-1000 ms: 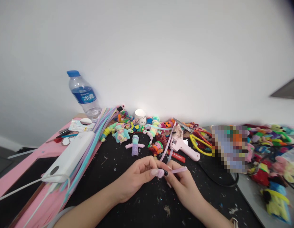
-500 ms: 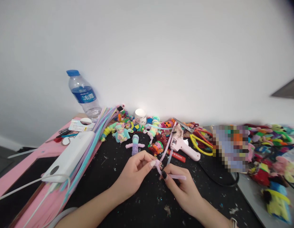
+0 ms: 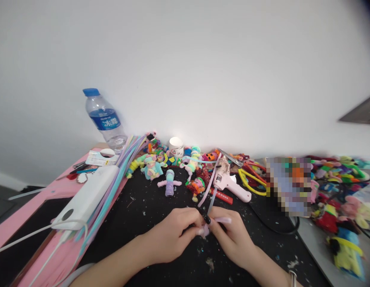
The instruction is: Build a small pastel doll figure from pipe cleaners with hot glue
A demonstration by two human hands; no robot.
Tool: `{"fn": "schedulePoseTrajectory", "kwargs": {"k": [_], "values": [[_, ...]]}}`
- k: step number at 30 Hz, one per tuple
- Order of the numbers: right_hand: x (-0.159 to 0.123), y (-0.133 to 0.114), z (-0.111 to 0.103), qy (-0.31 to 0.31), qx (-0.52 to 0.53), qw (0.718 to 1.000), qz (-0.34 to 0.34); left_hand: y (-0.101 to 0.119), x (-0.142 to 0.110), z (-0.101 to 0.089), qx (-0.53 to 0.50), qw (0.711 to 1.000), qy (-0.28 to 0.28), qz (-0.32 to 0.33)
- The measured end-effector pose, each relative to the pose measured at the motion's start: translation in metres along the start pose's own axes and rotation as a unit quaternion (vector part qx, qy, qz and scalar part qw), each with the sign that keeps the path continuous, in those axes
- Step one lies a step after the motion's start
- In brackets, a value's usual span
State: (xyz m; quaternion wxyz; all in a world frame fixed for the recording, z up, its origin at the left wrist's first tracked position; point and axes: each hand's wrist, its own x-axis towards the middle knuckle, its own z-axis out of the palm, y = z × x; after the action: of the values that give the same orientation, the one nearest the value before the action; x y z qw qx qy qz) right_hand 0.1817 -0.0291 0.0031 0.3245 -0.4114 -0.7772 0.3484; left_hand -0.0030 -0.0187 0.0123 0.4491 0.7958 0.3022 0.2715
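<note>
A pale lilac pipe cleaner (image 3: 223, 219) is pinched between my two hands, its free end sticking out across my right hand. My left hand (image 3: 174, 231) is closed, thumb and fingertips pressed on the bent part, which is mostly hidden. Thumb against fingers, my right hand (image 3: 232, 237) grips the same pipe cleaner from the other side. Just beyond them lies a small purple pipe-cleaner doll (image 3: 169, 187) with a mint head. Behind my right hand rest a pink glue gun (image 3: 232, 186) and another lilac pipe cleaner (image 3: 208, 187).
Scissors with yellow and red handles (image 3: 252, 184) lie beside the glue gun. Pipe-cleaner figures, a white cup (image 3: 176, 147) and a red tube (image 3: 222, 196) line the back. On the left are a white power strip (image 3: 89, 197), bundled pipe cleaners (image 3: 119, 171) and a water bottle (image 3: 105, 119).
Both hands have come slightly nearer to me, with the pipe cleaner between them. The fingers now cover more of its bent part, and the purple doll's lower end shows.
</note>
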Motion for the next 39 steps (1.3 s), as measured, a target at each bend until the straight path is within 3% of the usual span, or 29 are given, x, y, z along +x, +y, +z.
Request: {"fn": "schedulePoseTrajectory", "kwargs": {"k": [5, 12, 17, 22, 30, 36, 39], "values": [[0.001, 0.004, 0.003, 0.032, 0.038, 0.998, 0.035, 0.001, 0.000, 0.001, -0.059, 0.998, -0.006, -0.005], [0.005, 0.005, 0.006, 0.080, 0.172, 0.970, 0.149, 0.000, 0.002, 0.002, -0.121, 0.990, 0.076, -0.022], [0.008, 0.006, 0.005, 0.051, 0.235, 0.955, 0.175, -0.002, 0.003, 0.004, -0.196, 0.970, 0.133, -0.044], [0.008, 0.005, 0.005, 0.035, 0.195, 0.969, 0.148, -0.001, 0.004, 0.004, -0.272, 0.945, 0.160, -0.084], [0.001, -0.002, 0.010, -0.012, -0.017, 0.999, 0.037, -0.003, 0.003, 0.005, -0.120, 0.959, 0.239, -0.096], [-0.003, -0.001, 0.007, -0.011, -0.142, 0.989, -0.041, -0.007, 0.004, 0.005, -0.034, 0.971, 0.227, -0.068], [-0.005, 0.001, 0.005, 0.015, -0.164, 0.984, -0.073, -0.008, 0.005, 0.003, -0.018, 0.981, 0.189, -0.049]]}}
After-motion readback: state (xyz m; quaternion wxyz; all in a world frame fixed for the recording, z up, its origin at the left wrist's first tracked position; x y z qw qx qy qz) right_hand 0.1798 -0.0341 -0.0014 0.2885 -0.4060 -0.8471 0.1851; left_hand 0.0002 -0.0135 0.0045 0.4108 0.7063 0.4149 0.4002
